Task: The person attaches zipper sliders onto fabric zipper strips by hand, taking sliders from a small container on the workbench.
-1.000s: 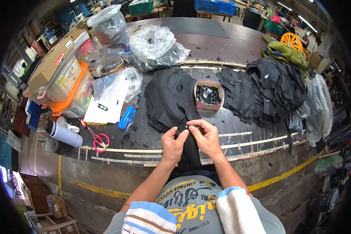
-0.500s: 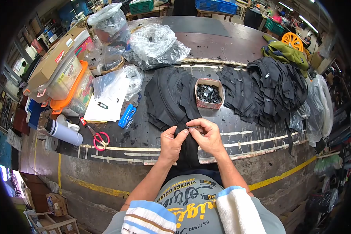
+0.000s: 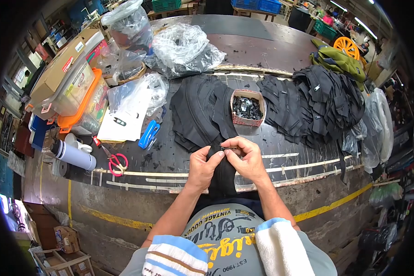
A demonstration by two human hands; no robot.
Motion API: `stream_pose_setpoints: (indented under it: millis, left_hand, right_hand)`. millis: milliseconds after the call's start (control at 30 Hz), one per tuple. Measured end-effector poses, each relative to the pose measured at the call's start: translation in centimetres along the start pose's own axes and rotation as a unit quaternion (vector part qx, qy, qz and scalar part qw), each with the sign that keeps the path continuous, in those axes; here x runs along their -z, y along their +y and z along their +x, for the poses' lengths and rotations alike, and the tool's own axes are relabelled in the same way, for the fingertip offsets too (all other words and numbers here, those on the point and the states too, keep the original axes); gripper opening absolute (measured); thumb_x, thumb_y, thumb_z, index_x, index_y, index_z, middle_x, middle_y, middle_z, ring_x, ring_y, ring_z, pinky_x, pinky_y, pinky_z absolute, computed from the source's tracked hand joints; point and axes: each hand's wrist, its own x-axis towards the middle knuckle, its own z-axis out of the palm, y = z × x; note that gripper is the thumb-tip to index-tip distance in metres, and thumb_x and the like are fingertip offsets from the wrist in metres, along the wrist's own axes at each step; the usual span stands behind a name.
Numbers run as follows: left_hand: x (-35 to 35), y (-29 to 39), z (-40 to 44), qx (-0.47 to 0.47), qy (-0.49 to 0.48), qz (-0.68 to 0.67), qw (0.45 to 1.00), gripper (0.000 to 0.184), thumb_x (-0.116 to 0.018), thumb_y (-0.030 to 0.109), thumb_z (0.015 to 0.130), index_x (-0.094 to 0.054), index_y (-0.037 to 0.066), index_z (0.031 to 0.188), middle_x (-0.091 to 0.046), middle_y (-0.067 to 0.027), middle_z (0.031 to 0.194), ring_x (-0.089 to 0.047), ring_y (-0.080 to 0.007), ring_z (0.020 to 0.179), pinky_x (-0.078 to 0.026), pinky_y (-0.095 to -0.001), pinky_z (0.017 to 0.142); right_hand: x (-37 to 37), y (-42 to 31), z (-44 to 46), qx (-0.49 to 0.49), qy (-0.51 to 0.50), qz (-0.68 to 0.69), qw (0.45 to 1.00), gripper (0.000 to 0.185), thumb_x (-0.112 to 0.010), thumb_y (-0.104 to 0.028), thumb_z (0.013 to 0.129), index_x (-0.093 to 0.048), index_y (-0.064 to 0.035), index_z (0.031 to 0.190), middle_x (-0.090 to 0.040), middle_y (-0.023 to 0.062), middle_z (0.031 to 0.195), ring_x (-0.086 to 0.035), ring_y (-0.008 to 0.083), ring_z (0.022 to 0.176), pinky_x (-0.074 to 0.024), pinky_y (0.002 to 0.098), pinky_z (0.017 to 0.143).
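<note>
We pinch a black zipper strip (image 3: 222, 178) between left hand (image 3: 201, 169) and right hand (image 3: 247, 160), its length running toward our waist; beyond the fingertips, a box (image 3: 248, 122) of small dark parts sits nearer the right.

Pinched in my right hand (image 3: 247, 161), the small piece (image 3: 223, 148) is mostly covered by my own fingers and too tiny for me to make out, while my left hand (image 3: 202, 168) hides part of the black strip (image 3: 222, 177), whose near end drops out of my sight by my shirt (image 3: 234, 212). The crumpled plastic (image 3: 149, 94) covers a corner of the white paper (image 3: 119, 126), and I can't tell what the big clear bag (image 3: 181, 46) holds. My white towel (image 3: 285, 248) is cut off below, the blue crate (image 3: 269, 6) above, and the far-off person (image 3: 327, 19) is a blur.
</note>
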Motion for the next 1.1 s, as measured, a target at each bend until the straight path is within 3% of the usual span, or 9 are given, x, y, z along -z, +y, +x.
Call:
stream_pose_setpoints:
  millis: [300,467,800,967,1100]
  left_hand:
    - [0.3,1.8,0.5,0.007,-0.065,0.067,0.996,0.006,-0.067,0.003,0.095,-0.072,-0.001,0.096,-0.069,0.0009,0.086,-0.052,-0.0029,0.072,-0.042,-0.0161,0.063]
    - [0.7,1.4,0.5,0.037,-0.057,0.050,0.996,0.009,-0.067,0.005,0.095,-0.073,-0.001,0.098,-0.069,0.0010,0.085,-0.051,-0.0028,0.071,-0.041,-0.0160,0.062]
    - [1.3,0.6,0.0,-0.021,-0.032,0.114,0.993,0.008,-0.068,0.007,0.094,-0.071,0.000,0.091,-0.067,0.0018,0.082,-0.049,-0.0032,0.069,-0.040,-0.0168,0.061]
    - [1.4,2.3,0.2,0.011,-0.060,0.133,0.989,0.005,-0.068,0.002,0.093,-0.072,0.000,0.096,-0.070,0.0007,0.086,-0.054,-0.0028,0.072,-0.045,-0.0161,0.064]
    - [2.2,1.4,-0.2,-0.017,-0.039,0.238,0.970,0.009,-0.070,0.006,0.091,-0.069,0.001,0.084,-0.062,0.0043,0.074,-0.045,-0.0041,0.065,-0.038,-0.0185,0.059]
  right_hand:
    - [0.8,-0.9,1.0,0.072,-0.013,-0.046,0.996,0.018,-0.064,0.009,0.085,-0.072,0.0037,0.099,-0.065,0.0040,0.090,-0.051,0.0073,0.069,-0.0414,0.0183,0.062]
    - [0.8,-0.4,0.5,0.019,0.010,-0.035,0.999,0.017,-0.065,0.009,0.083,-0.072,0.0038,0.098,-0.067,0.0055,0.089,-0.056,0.0086,0.068,-0.0457,0.0192,0.063]
    - [0.0,0.9,-0.2,0.023,-0.007,0.000,1.000,0.017,-0.065,0.010,0.086,-0.074,0.0025,0.098,-0.063,0.0018,0.089,-0.049,0.0050,0.067,-0.0383,0.0173,0.060]
    - [0.3,0.4,0.5,-0.066,0.024,0.108,0.992,0.014,-0.067,0.009,0.087,-0.075,0.0007,0.095,-0.065,0.0002,0.090,-0.048,0.0034,0.067,-0.0384,0.0163,0.060]
    - [1.1,1.3,0.3,-0.107,-0.019,0.100,0.989,0.017,-0.070,0.007,0.087,-0.073,0.0006,0.103,-0.070,0.0012,0.088,-0.056,0.0029,0.070,-0.0434,0.0142,0.063]
